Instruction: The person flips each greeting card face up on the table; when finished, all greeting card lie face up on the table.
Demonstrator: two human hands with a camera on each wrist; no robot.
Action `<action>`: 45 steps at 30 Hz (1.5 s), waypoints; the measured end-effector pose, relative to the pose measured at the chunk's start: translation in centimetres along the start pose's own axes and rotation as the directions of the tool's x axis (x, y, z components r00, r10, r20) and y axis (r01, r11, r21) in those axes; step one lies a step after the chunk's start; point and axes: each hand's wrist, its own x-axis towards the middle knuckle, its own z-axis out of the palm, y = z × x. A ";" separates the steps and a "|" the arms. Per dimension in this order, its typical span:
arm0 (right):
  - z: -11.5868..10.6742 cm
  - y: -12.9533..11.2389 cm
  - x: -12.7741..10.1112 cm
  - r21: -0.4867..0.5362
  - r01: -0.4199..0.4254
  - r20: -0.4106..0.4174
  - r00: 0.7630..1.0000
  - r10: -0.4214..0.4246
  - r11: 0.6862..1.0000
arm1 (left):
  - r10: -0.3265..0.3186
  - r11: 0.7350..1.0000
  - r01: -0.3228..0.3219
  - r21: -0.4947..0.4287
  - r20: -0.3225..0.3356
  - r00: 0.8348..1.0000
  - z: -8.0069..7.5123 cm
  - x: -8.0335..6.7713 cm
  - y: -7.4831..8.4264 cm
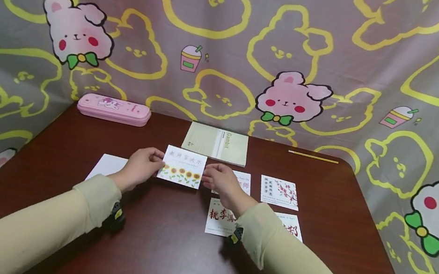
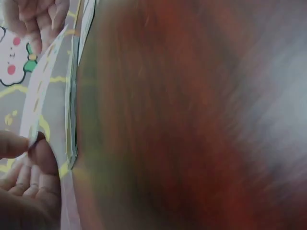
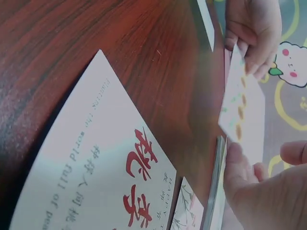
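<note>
1. Holding a sunflower card (image 1: 182,166) off the table (image 1: 168,252), mid-table, just in front of the notebook (image 1: 216,143); it stands tilted, face toward the person.
2. Left hand (image 1: 141,166) pinches the card's left edge, thumb in front, fingers behind.
3. Right hand (image 1: 219,180) pinches the right edge the same way; hands are apart, the card spans between them.
4. Progress, as a guess: one card lifted, not set down anywhere yet; other cards lie flat and untouched.
5. Card look: white, a line of grey characters on top, a row of yellow sunflowers along the bottom; thin, flat, no visible bend.
6. Left to right on the table: pink pencil case (image 1: 114,109) at far-left corner, blank white sheet (image 1: 106,165) under the left wrist, notebook at far edge.
7. Red-lettered cards (image 1: 219,216) lie right of centre, partly under the right arm; a blossom card (image 1: 279,193) beside them.
8. Yellow pencil (image 1: 313,157) near far-right corner.
9. Left wrist view mostly blurred.
</note>
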 end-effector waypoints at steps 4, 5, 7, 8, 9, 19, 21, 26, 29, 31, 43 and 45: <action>-0.1 -0.1 -0.1 -0.018 -0.040 0.056 0.998 0.041 0.999 | -0.027 0.997 0.019 0.076 0.106 0.994 0.2 0.6 0.1; -0.2 -0.1 -0.1 -0.022 -0.048 0.066 0.997 0.049 0.999 | -0.030 0.996 0.018 0.089 0.142 0.989 0.3 0.6 0.3; -0.2 0.0 0.0 -0.022 -0.052 0.081 0.995 0.054 0.998 | -0.040 0.994 0.018 0.112 0.200 0.979 0.6 0.5 0.5; -0.2 0.0 0.0 -0.024 -0.052 0.086 0.995 0.054 0.998 | -0.041 0.992 0.014 0.124 0.219 0.975 0.6 0.4 0.6; -0.2 0.0 0.0 -0.023 -0.055 0.090 0.994 0.056 0.998 | -0.046 0.991 0.016 0.130 0.231 0.972 0.7 0.4 0.7; 0.2 -0.2 0.0 -0.068 -0.085 0.111 0.990 0.092 0.994 | -0.072 0.972 0.000 0.235 0.297 0.952 0.9 0.7 1.3; 0.2 -0.3 -0.1 -0.070 -0.087 0.115 0.989 0.095 0.994 | -0.062 0.969 -0.015 0.248 0.300 0.952 0.9 0.9 1.3; 0.1 -0.4 -0.3 -0.074 -0.081 0.120 0.989 0.089 0.994 | -0.052 0.967 -0.026 0.252 0.297 0.954 0.8 1.2 1.2; 0.0 -0.4 -0.3 -0.082 -0.078 0.121 0.989 0.088 0.994 | -0.061 0.969 -0.016 0.245 0.303 0.951 0.7 1.2 1.1; 0.0 -0.3 -0.3 -0.089 -0.077 0.121 0.989 0.088 0.993 | -0.070 0.970 -0.006 0.244 0.299 0.952 0.7 1.2 1.1; 0.1 -0.6 -0.1 -0.086 -0.041 0.136 0.989 0.053 0.995 | -0.076 0.997 0.069 0.039 0.227 0.971 -2.9 0.2 -0.4; 0.5 -0.8 -0.1 -0.074 -0.036 0.142 0.989 0.046 0.997 | -0.067 0.998 0.061 0.032 0.220 0.973 -4.3 -0.3 -0.5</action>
